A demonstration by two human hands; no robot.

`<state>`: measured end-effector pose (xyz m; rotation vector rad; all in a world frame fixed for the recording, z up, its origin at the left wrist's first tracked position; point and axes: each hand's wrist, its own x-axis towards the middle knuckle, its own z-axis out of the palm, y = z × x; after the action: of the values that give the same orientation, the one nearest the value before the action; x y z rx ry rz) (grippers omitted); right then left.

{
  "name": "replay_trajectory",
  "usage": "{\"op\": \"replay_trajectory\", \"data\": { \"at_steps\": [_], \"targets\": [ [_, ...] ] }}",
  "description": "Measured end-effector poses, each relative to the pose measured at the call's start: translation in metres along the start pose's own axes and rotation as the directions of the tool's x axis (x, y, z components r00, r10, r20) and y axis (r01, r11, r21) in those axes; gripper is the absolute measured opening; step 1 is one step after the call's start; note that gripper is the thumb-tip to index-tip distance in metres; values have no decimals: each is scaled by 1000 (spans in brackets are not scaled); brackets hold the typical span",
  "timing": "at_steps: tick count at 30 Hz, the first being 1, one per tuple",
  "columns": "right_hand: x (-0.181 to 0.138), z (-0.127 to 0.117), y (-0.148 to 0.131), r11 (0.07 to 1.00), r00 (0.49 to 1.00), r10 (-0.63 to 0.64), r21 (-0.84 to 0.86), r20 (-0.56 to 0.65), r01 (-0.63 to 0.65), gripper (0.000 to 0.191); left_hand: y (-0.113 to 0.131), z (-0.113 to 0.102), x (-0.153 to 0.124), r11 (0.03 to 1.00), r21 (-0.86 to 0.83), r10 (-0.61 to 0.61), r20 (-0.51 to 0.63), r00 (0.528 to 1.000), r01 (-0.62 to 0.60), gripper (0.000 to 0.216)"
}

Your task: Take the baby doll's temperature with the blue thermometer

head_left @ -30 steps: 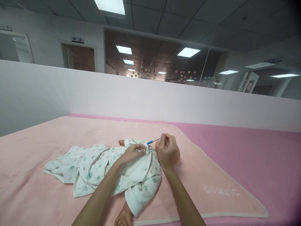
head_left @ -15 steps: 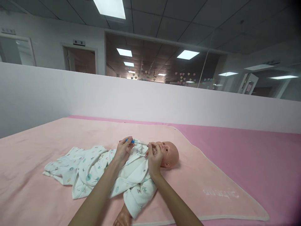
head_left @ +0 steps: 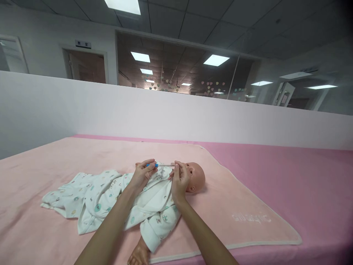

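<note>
A thin clear thermometer [head_left: 165, 165] with a blue end is held nearly level between my two hands, above a baby doll's chest. My left hand [head_left: 143, 174] is closed on the blue end. Fingertips of my right hand [head_left: 180, 180] pinch the clear end, close to the doll's face. The bald baby doll [head_left: 198, 176] lies on its back, head to the right, and my right hand hides part of its face. It wears a white patterned outfit [head_left: 106, 195], open at the front. One doll hand [head_left: 139, 254] sticks out of a sleeve near the bottom edge.
Beneath the doll lies a peach blanket [head_left: 220, 206] with a pale border and lettering. It covers part of a pink padded surface [head_left: 275, 173]. A low white wall [head_left: 176, 117] runs along the back, with windows and a door [head_left: 86, 66] beyond.
The thermometer has gone from tilting down to the right to nearly level, as my right fingertips rose. Both hands keep hold of it. The view has shifted slightly.
</note>
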<state>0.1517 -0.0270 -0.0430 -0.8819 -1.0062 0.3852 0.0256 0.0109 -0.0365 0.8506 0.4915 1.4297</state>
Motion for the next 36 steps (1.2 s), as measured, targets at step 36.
{"op": "replay_trajectory", "data": {
  "at_steps": [36],
  "targets": [
    [-52,-140,-51,655,915,-377,-740,-145,153,25,10,15,-13,806,556,93,218,971,-202,40]
  ]
}}
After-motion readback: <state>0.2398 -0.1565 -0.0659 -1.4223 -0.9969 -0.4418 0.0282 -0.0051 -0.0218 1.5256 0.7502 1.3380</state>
